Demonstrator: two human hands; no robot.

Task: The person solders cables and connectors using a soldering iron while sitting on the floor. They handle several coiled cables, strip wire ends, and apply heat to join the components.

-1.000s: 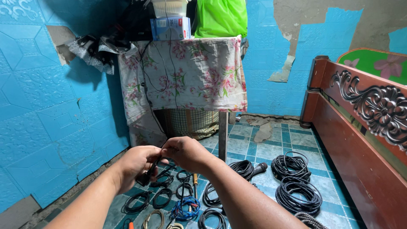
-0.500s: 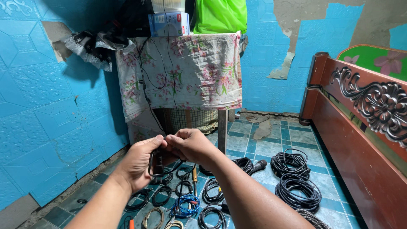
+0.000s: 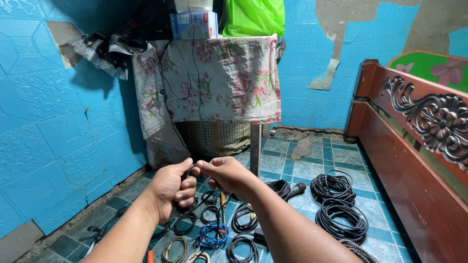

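Left hand (image 3: 171, 189) clenched around a thin black cable (image 3: 189, 171), low and left of centre in the frame, fingers curled under and thumb pressed on top. Right hand (image 3: 228, 174) just beside it, thumb and forefinger pinching the same cable where it leaves the left grip, knuckles almost touching. Below the hands, spread over the teal tiled floor (image 3: 312, 168): several small black cable coils (image 3: 243, 216), one blue cable coil (image 3: 210, 236), a beige coil (image 3: 175, 247) at the bottom edge, and a screwdriver with a yellow handle (image 3: 223, 200) standing among them. To the right of the wrists, a black microphone (image 3: 296, 188) lying on the tiles. Further right, two large thick black cable coils (image 3: 336, 204), one behind the other, near a dark red carved wooden bed frame (image 3: 414, 146) filling the right side. In the upper centre, a table (image 3: 255, 146) draped with a white floral cloth (image 3: 219, 80), carrying a light blue cardboard box (image 3: 195, 24) and a bright green plastic bag (image 3: 253, 17). Embossed blue wall panels (image 3: 53, 122) on the left, peeling blue paint on the far wall (image 3: 331, 58).
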